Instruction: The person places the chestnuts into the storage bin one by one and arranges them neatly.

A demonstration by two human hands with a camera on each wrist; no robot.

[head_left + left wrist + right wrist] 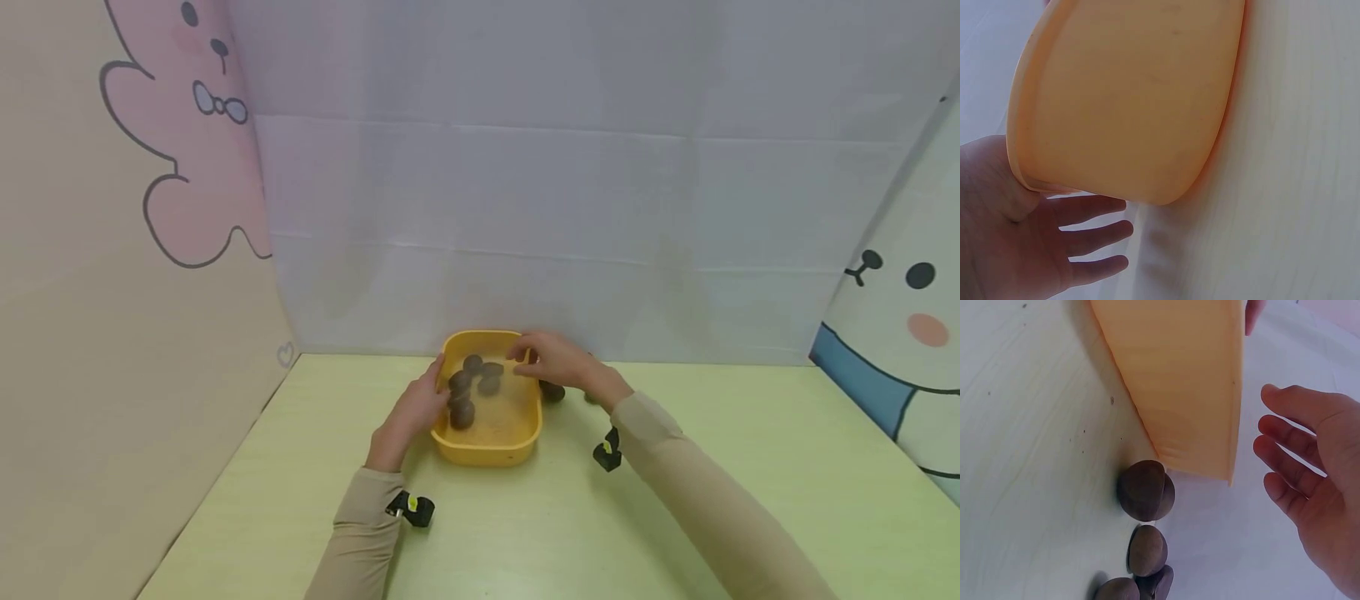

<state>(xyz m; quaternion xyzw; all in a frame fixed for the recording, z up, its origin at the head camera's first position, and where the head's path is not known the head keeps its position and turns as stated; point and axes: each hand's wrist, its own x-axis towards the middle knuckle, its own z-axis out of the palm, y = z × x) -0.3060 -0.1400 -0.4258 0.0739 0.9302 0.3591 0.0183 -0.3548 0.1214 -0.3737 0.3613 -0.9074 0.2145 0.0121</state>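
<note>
On the table stands a yellow plastic basin point(486, 455), holding several dark brown, rounded, stone-like lumps point(462, 413) mostly along its left side. My left hand point(416, 408) grips the basin's left rim, thumb over the edge and fingers along the outside; the left wrist view shows those fingers point(1094, 237) extended below the wall. Over the right rim is my right hand point(558, 360), fingers loosely bent. The right wrist view shows nothing in this hand point(1310, 462), which is apart from the wall. More brown lumps point(1146, 490) lie on the table just outside the basin's right side.
The pale yellow table point(292, 500) meets a white cloth backdrop point(480, 200) right behind the basin. Cartoon-printed panels stand at left and right. A few more brown lumps point(1147, 550) sit in a cluster near the right forearm. Small dark specks dot the tabletop.
</note>
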